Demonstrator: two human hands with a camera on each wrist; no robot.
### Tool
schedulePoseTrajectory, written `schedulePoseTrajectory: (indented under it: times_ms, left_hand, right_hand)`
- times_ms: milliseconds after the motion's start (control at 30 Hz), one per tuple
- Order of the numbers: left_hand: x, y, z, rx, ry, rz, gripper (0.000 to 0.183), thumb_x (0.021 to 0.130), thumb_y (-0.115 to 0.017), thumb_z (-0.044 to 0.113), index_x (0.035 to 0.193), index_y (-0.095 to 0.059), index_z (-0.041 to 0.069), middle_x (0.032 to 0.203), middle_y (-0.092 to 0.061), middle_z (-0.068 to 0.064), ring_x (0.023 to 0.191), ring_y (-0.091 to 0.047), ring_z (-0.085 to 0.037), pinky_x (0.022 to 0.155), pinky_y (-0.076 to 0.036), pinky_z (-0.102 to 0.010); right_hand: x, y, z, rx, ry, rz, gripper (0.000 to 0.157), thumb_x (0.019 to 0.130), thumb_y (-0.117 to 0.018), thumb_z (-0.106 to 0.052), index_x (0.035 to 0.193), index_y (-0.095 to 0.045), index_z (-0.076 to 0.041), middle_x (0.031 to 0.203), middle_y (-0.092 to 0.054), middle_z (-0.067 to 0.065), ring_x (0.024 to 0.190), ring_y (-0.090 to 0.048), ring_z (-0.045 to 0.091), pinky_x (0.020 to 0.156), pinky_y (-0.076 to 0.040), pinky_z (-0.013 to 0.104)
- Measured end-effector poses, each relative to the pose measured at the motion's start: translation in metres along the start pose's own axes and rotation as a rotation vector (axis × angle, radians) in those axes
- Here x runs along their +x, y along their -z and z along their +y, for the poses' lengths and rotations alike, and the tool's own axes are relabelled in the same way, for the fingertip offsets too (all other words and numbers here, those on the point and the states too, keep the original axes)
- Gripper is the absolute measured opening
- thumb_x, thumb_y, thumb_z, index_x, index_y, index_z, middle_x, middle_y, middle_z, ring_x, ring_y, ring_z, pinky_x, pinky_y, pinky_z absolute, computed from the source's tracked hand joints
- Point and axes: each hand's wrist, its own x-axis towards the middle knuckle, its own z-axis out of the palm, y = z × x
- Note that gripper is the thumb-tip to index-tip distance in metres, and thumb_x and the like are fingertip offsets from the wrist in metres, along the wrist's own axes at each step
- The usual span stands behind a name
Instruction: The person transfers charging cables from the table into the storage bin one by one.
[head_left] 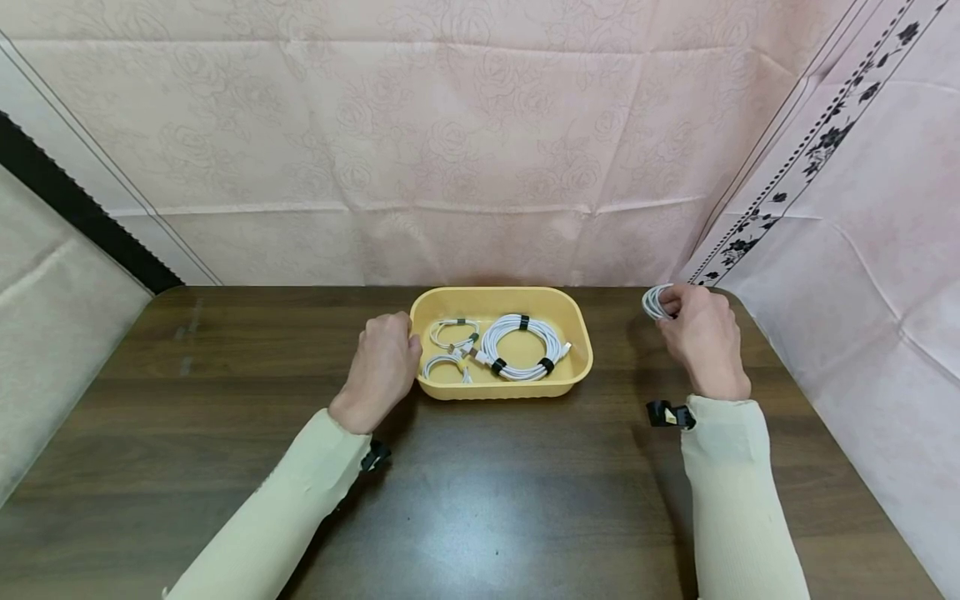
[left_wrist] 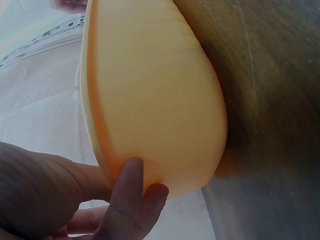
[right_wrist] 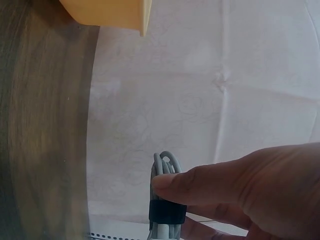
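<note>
A yellow plastic basket [head_left: 510, 390] stands at the back of the table, with several coiled white cables in it. The largest coil [head_left: 551, 337] carries black straps; two smaller coils [head_left: 442, 333] lie at the left end. My left hand [head_left: 382, 362] grips the basket's left end, thumb on the rim and fingers against the outer wall [left_wrist: 150, 100]. Off to the right, my right hand [head_left: 701, 333] pinches a coiled white cable [head_left: 654, 302] between thumb and fingers. In the right wrist view a black strap [right_wrist: 167, 212] binds that cable coil.
The brown wooden table [head_left: 487, 500] runs up to a pale patterned cloth [head_left: 450, 150] hung behind it. More cloth [head_left: 900, 292] hangs along the right edge. The basket's near corner [right_wrist: 112, 12] shows at the top of the right wrist view.
</note>
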Motion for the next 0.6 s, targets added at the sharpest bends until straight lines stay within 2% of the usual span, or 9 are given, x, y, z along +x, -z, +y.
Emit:
schedulePoseTrajectory:
  times_ms: [600]
  left_hand:
    - [0.0002, -0.0002, 0.0003, -0.005, 0.012, 0.002, 0.016, 0.097, -0.058, 0.005, 0.083, -0.063, -0.001, 0.079, -0.064, -0.014, 0.076, -0.069, -0.03, 0.062, -0.055, -0.042]
  right_hand:
    - [-0.0021, 0.0029, -0.0059, 0.009, 0.017, -0.005, 0.025, 0.093, -0.065, -0.007, 0.118, -0.069, -0.005, 0.113, -0.072, 0.017, 0.1, -0.066, 0.04, 0.076, -0.05, 0.056]
